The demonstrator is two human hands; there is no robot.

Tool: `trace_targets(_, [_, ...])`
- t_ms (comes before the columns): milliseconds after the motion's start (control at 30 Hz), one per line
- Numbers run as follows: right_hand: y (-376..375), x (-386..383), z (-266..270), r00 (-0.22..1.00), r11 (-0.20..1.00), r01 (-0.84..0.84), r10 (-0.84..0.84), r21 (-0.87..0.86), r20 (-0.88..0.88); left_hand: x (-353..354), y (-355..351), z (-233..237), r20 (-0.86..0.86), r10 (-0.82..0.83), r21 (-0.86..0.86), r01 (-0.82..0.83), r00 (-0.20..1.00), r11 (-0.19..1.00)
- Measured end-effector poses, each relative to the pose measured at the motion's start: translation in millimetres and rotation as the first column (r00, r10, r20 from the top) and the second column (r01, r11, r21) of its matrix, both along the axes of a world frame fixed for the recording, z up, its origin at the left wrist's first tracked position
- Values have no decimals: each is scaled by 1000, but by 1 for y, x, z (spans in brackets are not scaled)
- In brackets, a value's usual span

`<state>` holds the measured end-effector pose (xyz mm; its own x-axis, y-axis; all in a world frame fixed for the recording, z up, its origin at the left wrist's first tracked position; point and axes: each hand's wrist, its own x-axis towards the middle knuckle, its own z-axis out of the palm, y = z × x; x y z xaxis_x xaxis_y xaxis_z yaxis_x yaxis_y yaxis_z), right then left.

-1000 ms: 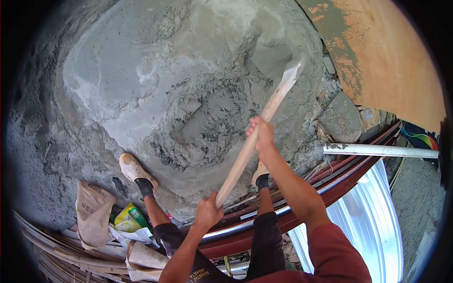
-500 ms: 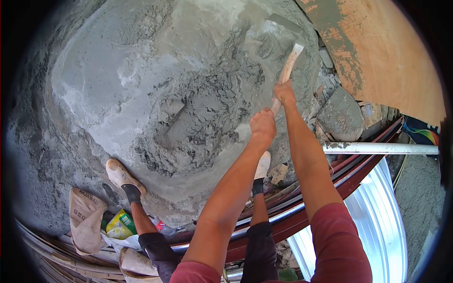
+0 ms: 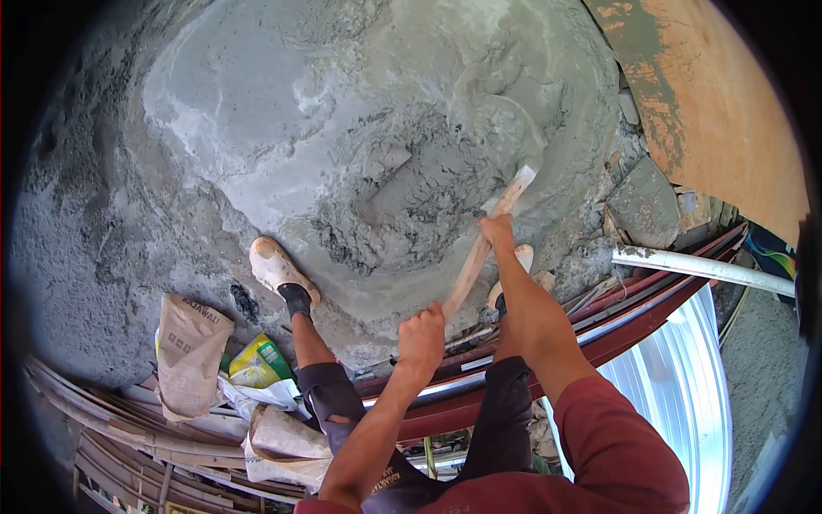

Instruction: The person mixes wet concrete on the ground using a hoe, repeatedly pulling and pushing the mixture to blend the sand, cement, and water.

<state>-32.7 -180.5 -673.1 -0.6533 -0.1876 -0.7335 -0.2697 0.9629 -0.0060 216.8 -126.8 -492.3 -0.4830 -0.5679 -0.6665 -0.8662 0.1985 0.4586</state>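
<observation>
A wooden handle (image 3: pixel 473 265) slants across the lower middle of the view, with both of my hands closed around it. My left hand (image 3: pixel 421 341) grips its lower end, and my right hand (image 3: pixel 497 231) holds it higher up, near the pale head end (image 3: pixel 526 176). The blade is mostly hidden in the wet grey mortar (image 3: pixel 505 111). A rough, lumpy hollow of darker mix (image 3: pixel 411 214) lies to the left of the handle's upper end.
My feet in pale shoes (image 3: pixel 278 264) stand at the mortar's near edge. Paper sacks (image 3: pixel 193 351) and a yellow-green bag (image 3: pixel 257 364) lie lower left. At the right are a plywood sheet (image 3: pixel 719 94), a white pipe (image 3: pixel 702 264), broken slabs (image 3: pixel 644 204) and shiny metal sheeting (image 3: pixel 672 377).
Both hands have drawn the tool back toward my body, and its head has come down from the far edge of the mortar. My hands are now farther apart on the handle. The view has shifted.
</observation>
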Motion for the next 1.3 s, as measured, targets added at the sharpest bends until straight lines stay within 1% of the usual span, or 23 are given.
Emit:
trace_targets(67, [5, 41, 13, 983, 984, 176, -173, -40, 66, 40, 8, 16, 35, -42, -49, 44, 998, 998])
trace_targets(100, [13, 58, 10, 984, 985, 168, -165, -38, 71, 60, 13, 21, 50, -18, -20, 19, 999, 1000])
trace_targets(133, [27, 74, 0, 927, 920, 357, -328, -160, 180, 78, 17, 24, 64, 6, 4, -6, 998, 1000])
trace_targets(167, [40, 90, -3, 833, 806, 538, -463, -247, 304, 96, 19, 36, 81, 13, 4, -14, 997, 1000])
trace_targets(233, [45, 131, 22, 559, 555, 810, -631, -190, 538, 136, 26, 55, 75, 51, -4, -51, 996, 999])
trace_targets(300, [66, 180, 29, 315, 328, 940, -713, -99, 626, 177, 25, 71, 40, 110, 23, -111, 993, 994])
trace_targets(433, [88, 269, 71, 72, 152, 985, -792, 83, 606, 270, 52, 77, 129, 149, -21, -147, 980, 989])
trace_targets(567, [104, 321, 135, -107, 135, 931, -788, 340, 606, 356, 89, 89, 235, 133, -13, -134, 963, 991])
trace_targets(633, [105, 321, 154, -139, 153, 912, -759, 381, 636, 365, 98, 94, 229, 151, -70, -138, 962, 988])
trace_targets(733, [63, 261, 136, -51, 174, 950, -736, 260, 675, 311, 69, 53, 93, 171, -184, -152, 981, 971])
trace_targets(767, [42, 226, 117, 5, 198, 965, -674, 174, 739, 272, 57, 30, 140, 186, -236, -150, 972, 960])
trace_targets(800, [8, 187, 101, 136, 215, 977, -673, 16, 727, 225, 33, 5, 26, 231, -274, -215, 973, 937])
trace_targets(833, [-25, 142, 86, 239, 242, 964, -596, -112, 766, 171, 3, -15, 36, 237, -280, -218, 971, 935])
trace_targets(867, [-64, 98, 72, 422, 315, 903, -525, -292, 739, 117, -30, -27, -31, 242, -286, -241, 970, 927])
trace_targets(900, [-98, 56, 56, 520, 321, 853, -472, -410, 712, 70, -47, -65, -68, 301, -265, -308, 951, 914])
trace_targets(933, [-125, 18, 35, 653, 342, 756, -349, -557, 672, 18, -75, -85, -95, 330, -260, -343, 939, 903])
trace_targets(1000, [-174, -38, 22, 866, 546, 489, -212, -680, 453, -82, -140, -104, -159, 349, -206, -377, 924, 903])
trace_targets(1067, [-206, -63, 20, 954, 647, 297, -223, -703, 198, -167, -201, -105, -133, 346, -190, -366, 929, 911])
trace_targets(1100, [-223, -79, 20, 956, 647, 292, -219, -704, 196, -193, -223, -100, -145, 320, -165, -342, 936, 925])
trace_targets(1167, [-237, -104, 23, 983, 892, 77, 6, -446, 181, -198, -236, -93, -137, 304, -115, -320, 943, 940])
trace_targets(1200, [-230, -93, 29, 983, 898, 82, -1, -432, 185, -197, -234, -89, -129, 279, -71, -290, 952, 954])
trace_targets(1267, [-219, -45, 46, 993, 954, -81, 102, -289, 58, -146, -210, -78, -82, 302, 87, -295, 950, 951])
trace_targets(1300, [-209, -21, 46, 998, 946, -24, 44, -324, 54, -125, -192, -84, -63, 329, 65, -325, 942, 943])
